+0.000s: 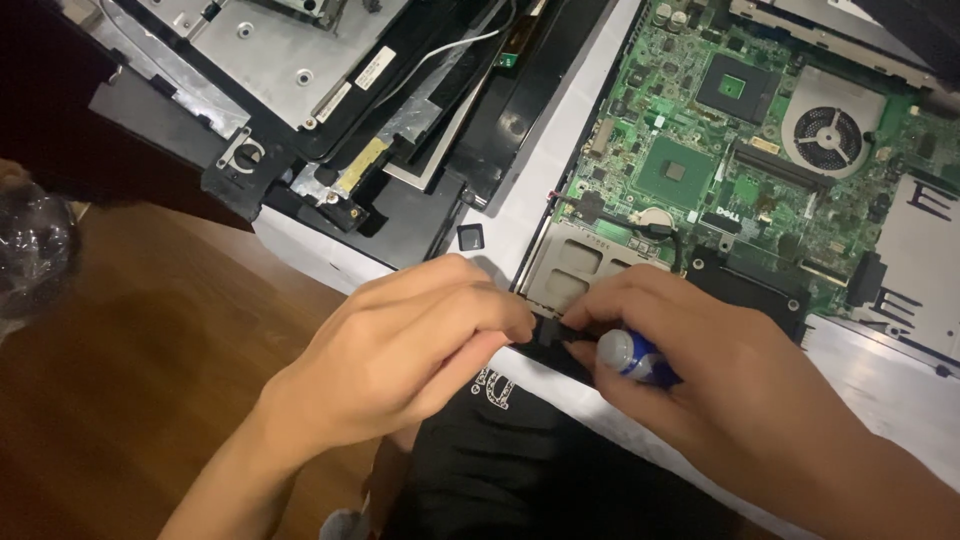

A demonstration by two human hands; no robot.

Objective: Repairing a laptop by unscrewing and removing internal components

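Hands (400, 345) at laptop base (740, 160) edge

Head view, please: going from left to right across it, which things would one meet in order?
Crinkled clear plastic bag → brown wooden floor → left hand → right hand gripping a blue-handled screwdriver → round grey cooling fan on the green circuit board.
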